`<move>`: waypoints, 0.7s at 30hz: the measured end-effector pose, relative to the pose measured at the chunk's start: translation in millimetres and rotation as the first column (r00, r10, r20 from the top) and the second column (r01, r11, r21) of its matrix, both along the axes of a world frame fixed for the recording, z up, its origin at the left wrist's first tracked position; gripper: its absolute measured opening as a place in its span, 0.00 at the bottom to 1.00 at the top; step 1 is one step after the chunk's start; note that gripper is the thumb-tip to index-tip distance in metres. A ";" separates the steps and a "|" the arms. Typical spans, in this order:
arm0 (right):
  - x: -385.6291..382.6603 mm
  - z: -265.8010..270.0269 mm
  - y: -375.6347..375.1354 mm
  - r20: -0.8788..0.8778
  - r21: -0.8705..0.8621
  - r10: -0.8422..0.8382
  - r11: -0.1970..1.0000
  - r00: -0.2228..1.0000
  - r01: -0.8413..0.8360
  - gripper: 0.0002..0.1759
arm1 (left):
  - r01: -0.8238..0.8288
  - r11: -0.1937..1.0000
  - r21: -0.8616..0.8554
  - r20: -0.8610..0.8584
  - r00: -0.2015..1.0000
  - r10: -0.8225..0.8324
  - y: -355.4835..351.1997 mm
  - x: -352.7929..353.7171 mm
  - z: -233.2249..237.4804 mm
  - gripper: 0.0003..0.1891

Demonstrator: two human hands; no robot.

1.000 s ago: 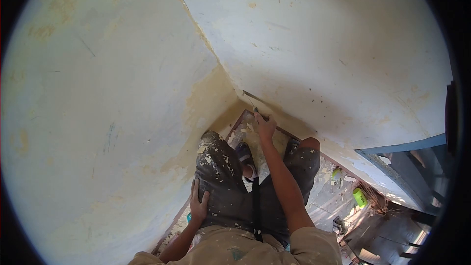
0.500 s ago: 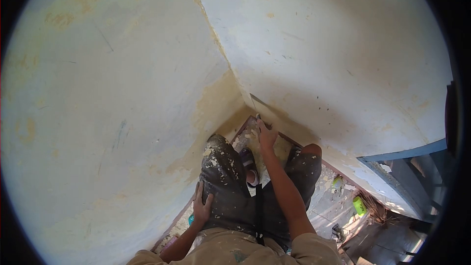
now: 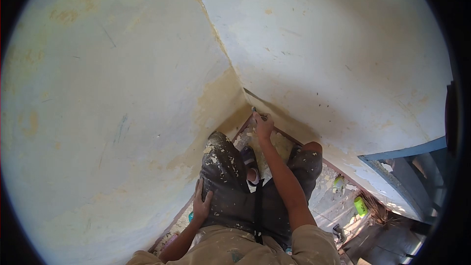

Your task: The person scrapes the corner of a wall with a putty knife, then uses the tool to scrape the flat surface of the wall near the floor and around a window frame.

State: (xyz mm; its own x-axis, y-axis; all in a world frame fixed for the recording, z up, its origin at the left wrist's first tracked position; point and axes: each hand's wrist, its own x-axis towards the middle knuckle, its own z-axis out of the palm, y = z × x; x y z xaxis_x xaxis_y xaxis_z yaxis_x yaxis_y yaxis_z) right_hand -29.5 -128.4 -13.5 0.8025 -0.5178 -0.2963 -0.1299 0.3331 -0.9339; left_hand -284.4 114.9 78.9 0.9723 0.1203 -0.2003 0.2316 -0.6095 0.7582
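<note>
My right hand (image 3: pixel 265 126) is closed around a small scraper (image 3: pixel 253 110) with a greenish handle end; my fingers hide most of it. Its tip is up against the right-hand wall (image 3: pixel 314 64), low down and close to the corner. A dark, narrow shadow slants away along the wall there. My left hand (image 3: pixel 201 206) lies flat on my left thigh, thumb apart from the fingers, holding nothing. Under it, the dark trousers (image 3: pixel 223 167) are speckled with pale flakes. Bare yellowish patches (image 3: pixel 216 95) show on the left wall (image 3: pixel 122 93) beside the corner.
Paint flakes litter the floor (image 3: pixel 321 206) around my sandalled foot (image 3: pixel 250 159). To the right lie a bright green container (image 3: pixel 360 206) and a bundle of dry bristles (image 3: pixel 378 212). A blue frame (image 3: pixel 407 150) borders an opening at the right wall's lower edge.
My right hand has shifted slightly left and up toward the corner, with the scraper turned a little. My left hand stays on the thigh.
</note>
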 end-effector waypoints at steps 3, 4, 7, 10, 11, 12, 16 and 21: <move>-20.3 18.4 -15.2 -0.067 0.102 0.040 0.994 0.997 -0.033 0.14 | 0.008 1.000 0.016 0.007 1.000 -0.008 -1.7 1.3 1.3 0.36; -27.9 31.9 -26.0 -0.104 0.107 0.067 0.993 0.992 -0.056 0.14 | 0.018 0.999 0.028 0.012 1.000 -0.019 -3.6 2.8 1.3 0.35; -54.6 67.8 -59.2 -0.160 0.013 0.145 0.989 0.976 -0.145 0.15 | 0.030 0.998 0.063 0.013 0.999 -0.031 -8.0 1.9 8.8 0.35; -90.2 79.5 -89.2 -0.166 -0.003 0.146 0.989 0.975 -0.148 0.16 | 0.032 0.995 0.093 0.003 0.999 -0.032 -12.4 3.5 14.0 0.35; -104.0 80.9 -98.3 -0.159 0.014 0.133 0.991 0.978 -0.132 0.16 | 0.039 0.995 0.095 0.003 0.999 -0.040 -12.9 3.7 13.8 0.35; -117.1 83.1 -108.1 -0.160 0.013 0.099 0.995 0.982 -0.098 0.15 | 0.046 0.994 0.099 0.003 0.999 -0.046 -13.3 3.8 14.8 0.35; -141.0 90.6 -135.6 -0.189 0.053 0.019 0.999 0.982 -0.009 0.15 | 0.064 0.993 0.099 -0.004 0.998 -0.064 -13.9 5.5 21.0 0.35; -131.3 72.4 -131.1 -0.206 0.038 -0.021 0.999 0.978 0.029 0.15 | 0.057 0.995 0.078 -0.014 0.998 -0.056 -11.5 7.4 17.9 0.34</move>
